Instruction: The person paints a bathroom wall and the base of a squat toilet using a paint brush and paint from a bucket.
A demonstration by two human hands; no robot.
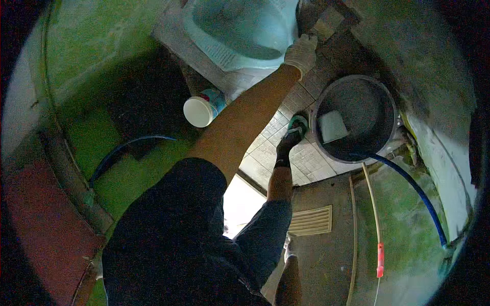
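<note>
My left hand [301,52], in a white glove, reaches far forward beside the rim of a pale blue squat toilet pan [240,30]. Its fingers are closed around a pale, flat-ended tool [326,24] held against the dark wall tiles; the tool's exact kind is too blurred to tell. My right hand [287,145], in a dark glove, rests low on the tiled floor [306,158] and grips a green scrubber [298,123] pressed to the tiles, right next to a dark bucket [390,115].
A white scoop [333,126] lies inside the bucket. A blue hose [418,191] curves from the bucket to the right. A white-lidded container [200,110] lies beside the pan. There is a floor vent grille [311,220], and green-stained walls stand on both sides.
</note>
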